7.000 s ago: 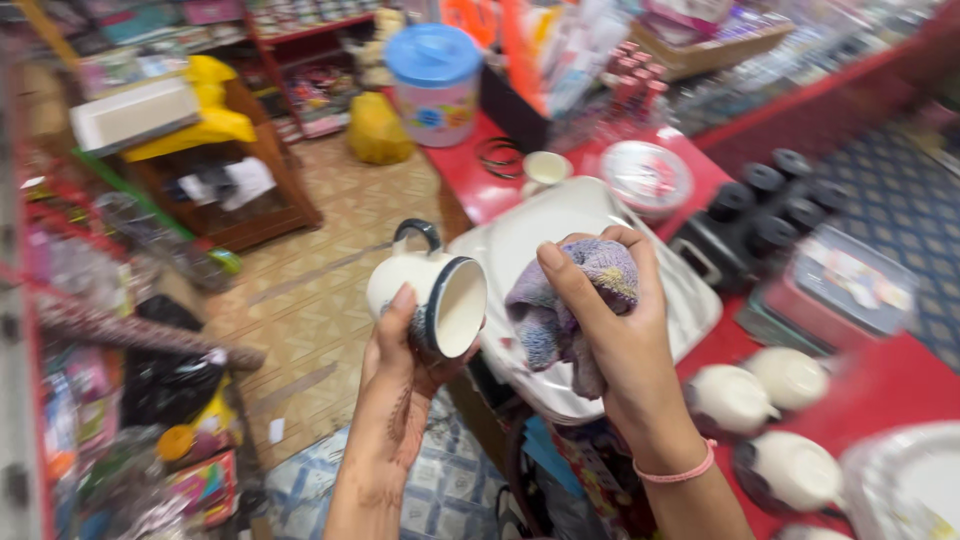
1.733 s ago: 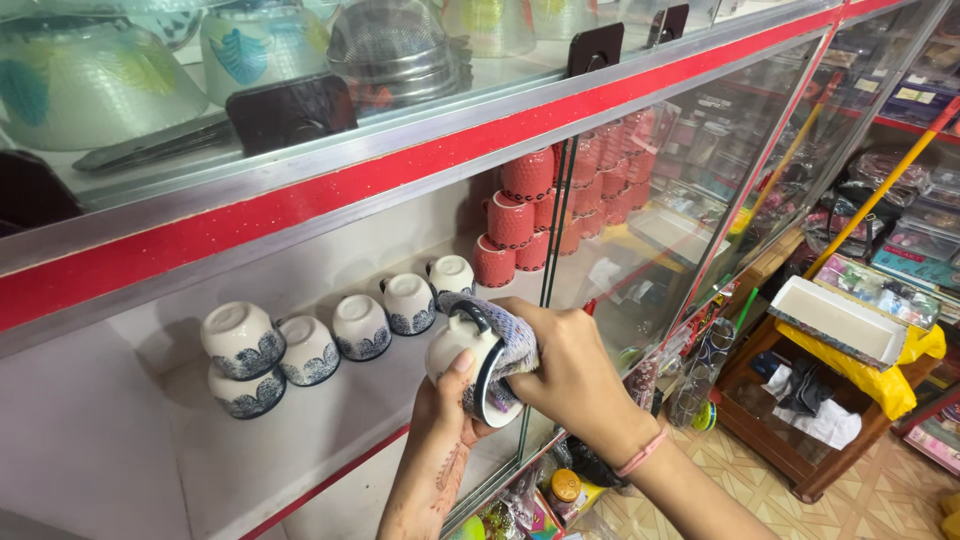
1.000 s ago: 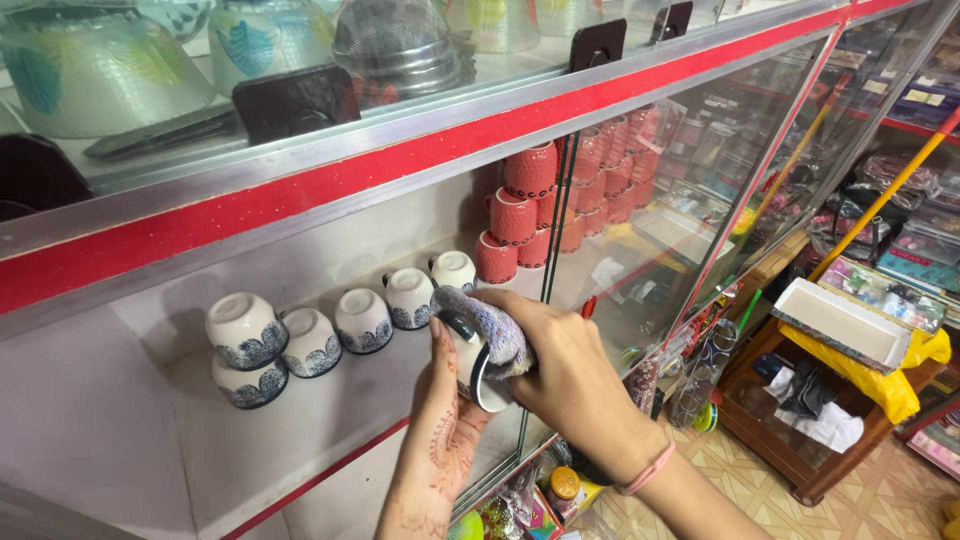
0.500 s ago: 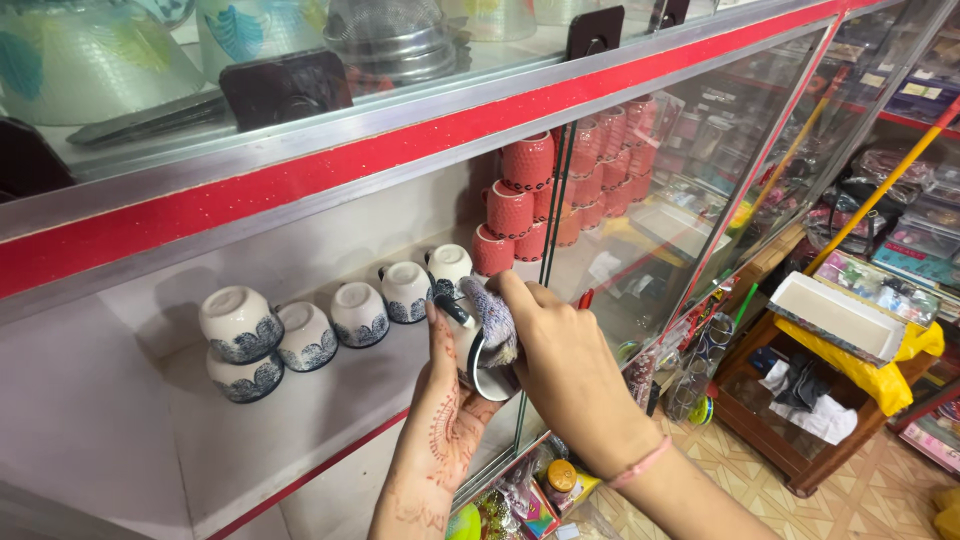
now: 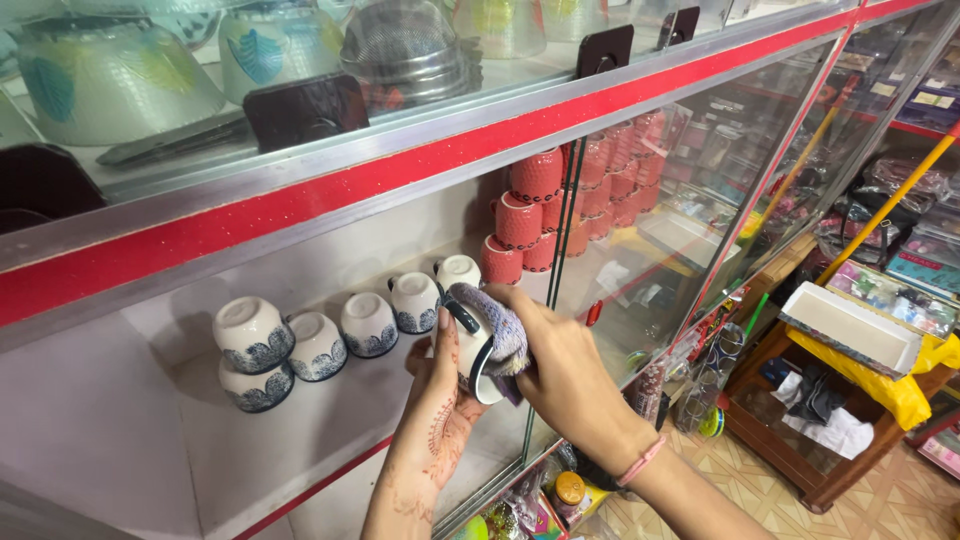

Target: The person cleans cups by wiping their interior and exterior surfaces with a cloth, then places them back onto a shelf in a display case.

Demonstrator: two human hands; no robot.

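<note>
The cup (image 5: 478,350) is white with a dark blue handle and rim. It is held in front of the shelf (image 5: 300,440), tipped on its side. The left hand (image 5: 440,400) wraps around it from below. The right hand (image 5: 565,365) presses a purple cloth (image 5: 497,318) against it. More white cups with blue patterns (image 5: 330,335) stand upside down on the shelf. Red cups (image 5: 525,215) are stacked behind the glass. A white box (image 5: 850,325) sits on yellow wrapping to the right.
</note>
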